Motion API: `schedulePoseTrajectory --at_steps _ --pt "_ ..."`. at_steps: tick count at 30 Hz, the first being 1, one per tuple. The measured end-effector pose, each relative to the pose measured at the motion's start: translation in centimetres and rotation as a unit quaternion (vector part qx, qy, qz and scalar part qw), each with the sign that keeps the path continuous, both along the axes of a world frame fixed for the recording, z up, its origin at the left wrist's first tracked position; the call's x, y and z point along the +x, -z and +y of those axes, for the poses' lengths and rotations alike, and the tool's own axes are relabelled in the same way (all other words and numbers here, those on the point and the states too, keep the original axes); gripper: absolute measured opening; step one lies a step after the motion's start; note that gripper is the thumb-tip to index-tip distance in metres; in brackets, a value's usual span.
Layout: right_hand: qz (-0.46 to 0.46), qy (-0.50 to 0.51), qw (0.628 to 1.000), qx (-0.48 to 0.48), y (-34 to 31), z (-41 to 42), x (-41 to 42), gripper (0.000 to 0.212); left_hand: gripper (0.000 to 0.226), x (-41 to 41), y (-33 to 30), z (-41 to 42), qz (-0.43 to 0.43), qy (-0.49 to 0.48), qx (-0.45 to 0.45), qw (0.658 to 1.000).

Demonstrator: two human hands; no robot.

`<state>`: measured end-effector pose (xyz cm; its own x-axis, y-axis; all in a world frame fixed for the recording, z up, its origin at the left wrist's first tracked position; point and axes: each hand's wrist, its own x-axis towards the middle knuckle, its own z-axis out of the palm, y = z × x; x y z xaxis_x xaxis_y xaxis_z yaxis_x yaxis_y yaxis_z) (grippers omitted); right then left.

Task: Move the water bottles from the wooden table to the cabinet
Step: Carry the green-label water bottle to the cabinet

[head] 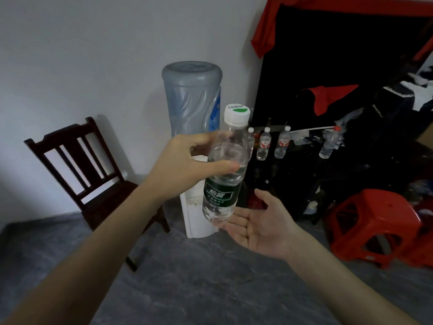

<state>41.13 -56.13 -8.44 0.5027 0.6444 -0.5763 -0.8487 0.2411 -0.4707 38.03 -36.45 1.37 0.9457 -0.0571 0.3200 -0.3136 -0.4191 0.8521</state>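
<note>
My left hand (pixel 187 165) grips a clear water bottle (pixel 225 170) with a green label and a white cap, held upright in mid-air. My right hand (pixel 260 226) lies palm up with fingers apart just under the bottle's base; whether they touch is unclear. Further back, several small water bottles with red labels (pixel 263 144) (pixel 282 143) stand on the dark cabinet top (pixel 302 152), and one more bottle (pixel 329 144) stands further right. The wooden table is out of view.
A water dispenser (pixel 195 207) with a big blue jug (pixel 192 97) stands behind the held bottle. A dark wooden chair (pixel 82 160) is at left, a red plastic stool (pixel 372 221) at right. Red and black clothes (pixel 332 95) pile on the cabinet.
</note>
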Motion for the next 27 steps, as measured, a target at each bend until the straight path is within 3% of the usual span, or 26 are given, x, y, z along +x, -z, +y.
schedulePoseTrajectory --at_steps 14,27 --pt "0.018 0.057 0.998 -0.006 0.8 2.0 16.5 0.086 0.053 20.7 1.3 3.0 0.044 0.08 -0.036 0.995" --pt "0.061 0.127 0.99 -0.02 4.7 -6.2 32.9 0.081 0.05 39.7 4.2 -5.1 0.097 0.144 -0.005 0.985"
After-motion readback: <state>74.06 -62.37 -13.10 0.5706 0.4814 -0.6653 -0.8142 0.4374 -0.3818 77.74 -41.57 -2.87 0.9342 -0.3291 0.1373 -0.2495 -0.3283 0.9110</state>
